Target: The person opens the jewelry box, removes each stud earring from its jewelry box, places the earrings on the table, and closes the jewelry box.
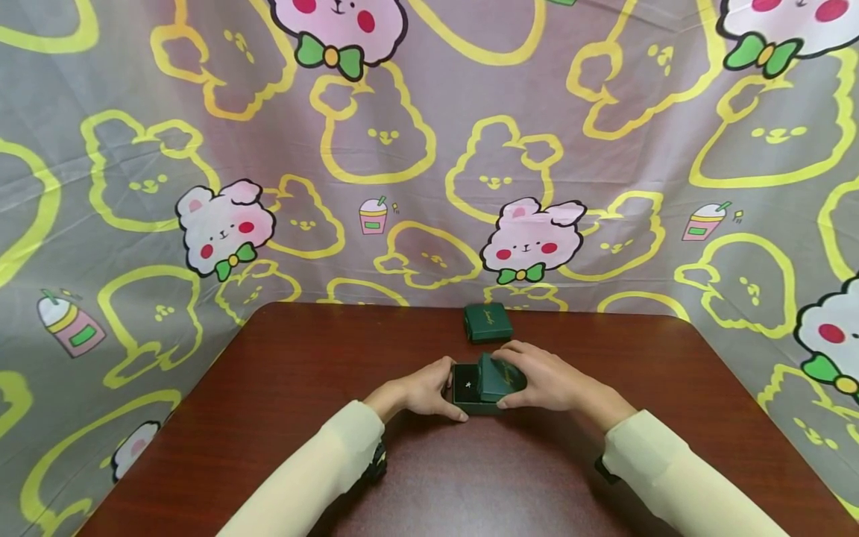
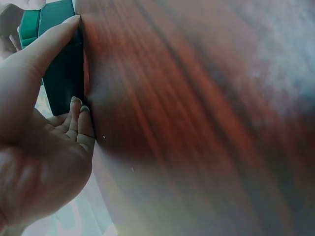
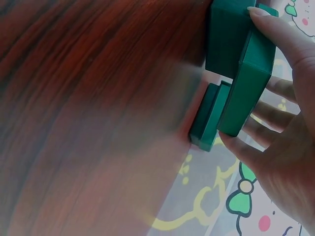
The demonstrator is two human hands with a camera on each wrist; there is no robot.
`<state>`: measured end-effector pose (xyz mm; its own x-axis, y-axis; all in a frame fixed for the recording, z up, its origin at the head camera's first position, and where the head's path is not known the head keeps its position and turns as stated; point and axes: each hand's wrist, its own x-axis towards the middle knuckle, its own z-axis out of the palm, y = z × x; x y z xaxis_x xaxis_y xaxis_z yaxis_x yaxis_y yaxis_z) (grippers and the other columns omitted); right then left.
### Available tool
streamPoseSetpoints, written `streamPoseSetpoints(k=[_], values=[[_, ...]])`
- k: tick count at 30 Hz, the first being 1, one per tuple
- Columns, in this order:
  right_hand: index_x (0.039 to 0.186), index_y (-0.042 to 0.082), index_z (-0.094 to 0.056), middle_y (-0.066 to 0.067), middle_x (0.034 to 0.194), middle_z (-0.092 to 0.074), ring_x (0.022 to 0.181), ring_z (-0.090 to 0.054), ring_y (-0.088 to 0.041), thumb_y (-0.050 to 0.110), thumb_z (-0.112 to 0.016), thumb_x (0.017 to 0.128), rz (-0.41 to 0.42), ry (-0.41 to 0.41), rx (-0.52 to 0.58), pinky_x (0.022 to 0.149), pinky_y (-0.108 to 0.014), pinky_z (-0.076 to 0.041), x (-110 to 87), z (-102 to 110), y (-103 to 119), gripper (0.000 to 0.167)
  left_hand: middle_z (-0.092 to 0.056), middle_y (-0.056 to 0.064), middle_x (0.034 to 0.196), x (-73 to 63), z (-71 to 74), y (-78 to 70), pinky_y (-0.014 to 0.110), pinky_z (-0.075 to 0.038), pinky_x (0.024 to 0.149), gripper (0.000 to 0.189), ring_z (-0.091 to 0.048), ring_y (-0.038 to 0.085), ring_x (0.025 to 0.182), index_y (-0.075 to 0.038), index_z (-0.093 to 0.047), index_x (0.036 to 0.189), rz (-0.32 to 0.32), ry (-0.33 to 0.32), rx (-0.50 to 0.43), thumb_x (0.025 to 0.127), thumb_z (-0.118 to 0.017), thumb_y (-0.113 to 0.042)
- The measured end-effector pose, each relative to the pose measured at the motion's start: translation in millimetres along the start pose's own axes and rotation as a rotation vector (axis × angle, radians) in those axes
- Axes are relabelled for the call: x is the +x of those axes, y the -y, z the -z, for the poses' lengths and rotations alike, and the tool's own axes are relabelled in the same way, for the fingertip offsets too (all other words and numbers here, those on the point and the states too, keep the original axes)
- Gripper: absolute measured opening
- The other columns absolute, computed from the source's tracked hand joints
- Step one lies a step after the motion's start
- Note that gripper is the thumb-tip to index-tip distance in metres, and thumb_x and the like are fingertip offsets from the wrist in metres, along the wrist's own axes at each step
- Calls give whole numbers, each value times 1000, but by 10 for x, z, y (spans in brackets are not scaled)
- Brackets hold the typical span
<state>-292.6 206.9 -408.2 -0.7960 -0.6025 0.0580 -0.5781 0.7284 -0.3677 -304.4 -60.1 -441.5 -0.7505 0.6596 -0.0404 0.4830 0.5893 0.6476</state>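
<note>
Green box [image 1: 478, 408] between the hands [image 1: 424, 389] [image 1: 546, 377], lid [image 1: 495, 378] in right one

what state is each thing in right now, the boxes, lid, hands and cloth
front box, uncovered on its left part
lid, unseated, tilted over the front box's right part
tiny shiny piece, inside the front box
back box, closed
left hand, holding the front box
right hand, gripping the lid
cloth, hanging, creased
</note>
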Motion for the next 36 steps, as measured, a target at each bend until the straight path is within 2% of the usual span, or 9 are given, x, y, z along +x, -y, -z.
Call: streamPoseSetpoints(k=[7,12,23,30,36], values=[[141,15,-58,-6,139,-54,115,-54,-23,55,-84,78,-1,-2,-5,91,-46,-51,-10,7,-14,80,-66,-1,90,-3,4,-3,27,-43,87,62,-54,9,94,-4,-47,113,12,7,-6,76,-92,-23],[141,14,-58,-6,137,-55,114,-54,-22,55,-84,79,10,-5,-20,92,-46,-50,-21,28,-33,79,-62,-1,91,4,4,10,27,-43,86,62,-53,9,92,-5,-47,114,38,15,-3,77,-92,-27],[140,13,-59,-7,136,-56,112,-54,-22,55,-85,78,16,-17,-38,88,-46,-52,-28,69,-63,80,-67,-3,85,31,-6,20,28,-43,90,65,-54,10,96,-4,-46,116,51,2,-5,77,-92,-27],[140,11,-59,-8,138,-55,120,-55,-26,53,-87,77,25,-46,-66,96,-51,-50,-43,100,-100,81,-65,-3,87,21,-8,5,28,-43,90,65,-53,10,97,-4,-47,116,58,-6,10,76,-92,-28],[141,11,-58,-10,140,-54,123,-54,-29,54,-86,77,16,-41,-64,97,-54,-49,-60,118,-113,82,-64,-4,87,18,-17,2,28,-42,90,66,-52,9,97,-4,-47,115,56,-13,16,75,-93,-28]])
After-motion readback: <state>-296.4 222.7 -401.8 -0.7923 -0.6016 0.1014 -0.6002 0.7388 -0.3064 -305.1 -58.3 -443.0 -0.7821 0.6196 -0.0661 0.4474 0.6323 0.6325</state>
